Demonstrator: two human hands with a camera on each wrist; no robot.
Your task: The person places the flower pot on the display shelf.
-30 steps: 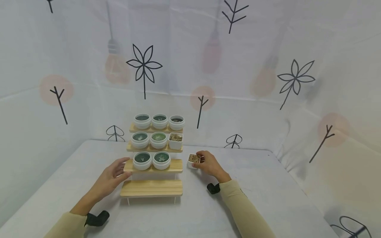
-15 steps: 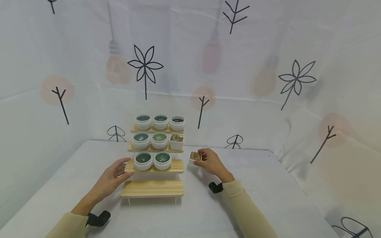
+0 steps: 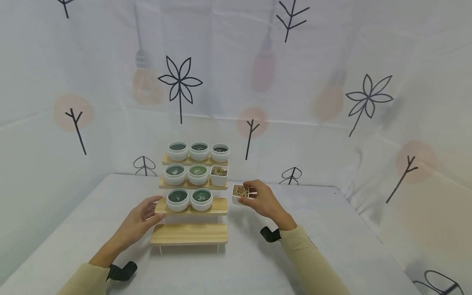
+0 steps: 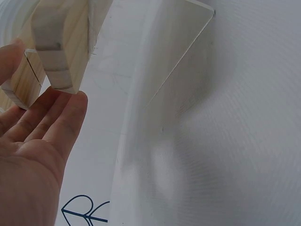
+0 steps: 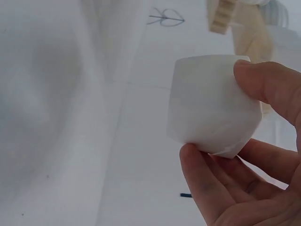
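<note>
My right hand (image 3: pixel 262 200) pinches a small white square cup (image 5: pixel 211 103) by its sides, the thumb near the rim and fingers below. Brown grainy bits (image 3: pixel 241 190) fill it. The cup is raised above the table, just right of a tiered wooden display stand (image 3: pixel 189 233). My left hand (image 3: pixel 140 219) holds the left end of the second shelf from the bottom, thumb at the front edge, fingers at the back; in the left wrist view the fingertips (image 4: pixel 77 101) meet the shelf's end. Two white round bowls with green contents, a left one (image 3: pixel 178 200) and a right one (image 3: pixel 201 199), sit on that shelf.
Higher shelves carry several white round bowls, one with light green contents (image 3: pixel 198 174), and a similar square cup of grains (image 3: pixel 219 176) at the right end. The lowest shelf's bare wood shows. A printed white cloth backdrop (image 3: pixel 306 147) rises behind the white table (image 3: pixel 317 246).
My right hand has lifted the square cup up off the table beside the stand, then shifted it slightly left. My left hand stays at the shelf's end.
</note>
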